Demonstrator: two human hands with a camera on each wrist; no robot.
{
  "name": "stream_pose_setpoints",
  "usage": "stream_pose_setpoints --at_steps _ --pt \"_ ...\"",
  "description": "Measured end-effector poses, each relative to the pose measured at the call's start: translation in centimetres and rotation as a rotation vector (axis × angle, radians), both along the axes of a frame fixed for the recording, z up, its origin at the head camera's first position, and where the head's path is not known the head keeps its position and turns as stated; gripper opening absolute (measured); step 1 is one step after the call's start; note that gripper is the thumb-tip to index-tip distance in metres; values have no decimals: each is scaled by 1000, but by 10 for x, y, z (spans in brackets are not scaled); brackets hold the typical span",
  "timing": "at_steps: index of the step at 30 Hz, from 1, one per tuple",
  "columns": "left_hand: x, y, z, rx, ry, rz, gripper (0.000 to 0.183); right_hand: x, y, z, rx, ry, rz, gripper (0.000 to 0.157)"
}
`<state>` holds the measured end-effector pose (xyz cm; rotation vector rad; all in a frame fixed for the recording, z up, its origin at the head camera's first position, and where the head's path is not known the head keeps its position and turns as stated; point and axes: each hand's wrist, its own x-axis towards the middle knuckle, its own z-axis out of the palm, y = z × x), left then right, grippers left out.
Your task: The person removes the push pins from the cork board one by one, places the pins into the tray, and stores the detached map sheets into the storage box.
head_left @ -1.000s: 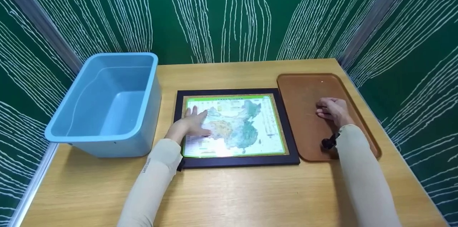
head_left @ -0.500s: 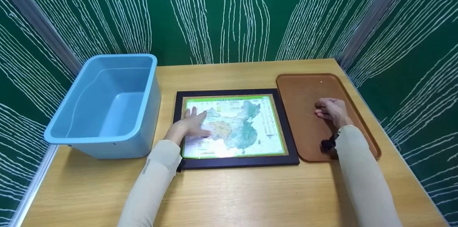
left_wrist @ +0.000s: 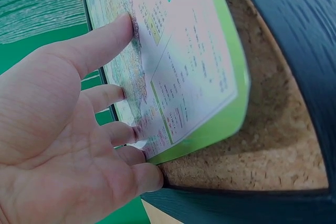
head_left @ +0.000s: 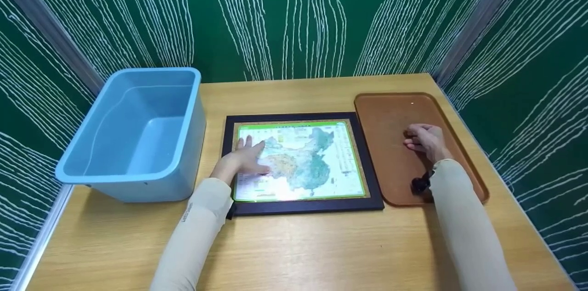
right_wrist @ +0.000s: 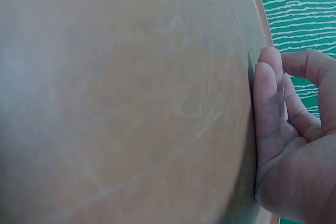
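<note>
A printed map sheet with a green border lies on a cork board inside a dark frame. My left hand rests over the map's left part, fingers spread and thumb pointing right. In the left wrist view the fingertips touch the sheet, whose green-edged corner casts a shadow on the cork. My right hand rests on the brown tray, side of the palm against its surface. Its fingers are curled, thumb and fingertips meeting, and nothing shows between them in the right wrist view.
Left of the frame stands a deep light-blue tub. The tray sits close against the frame's right side. All rest on a wooden table, with green walls striped in white behind and at both sides. A small bright spot shows on the tray's far part.
</note>
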<state>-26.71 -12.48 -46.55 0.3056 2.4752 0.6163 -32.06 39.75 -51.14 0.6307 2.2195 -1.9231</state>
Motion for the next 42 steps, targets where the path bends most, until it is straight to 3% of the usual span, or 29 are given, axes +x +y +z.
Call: stream_pose_setpoints --at_steps 14,34,42 --pt "-1 1 0 -21 16 -2 86 -7 2 1 -2 35 -3 38" --pt "1 4 -3 18 5 3 87 3 8 -6 12 -1 -6 36" --pt "0 0 -2 15 9 -8 87 -4 2 -7 1 45 2 33"
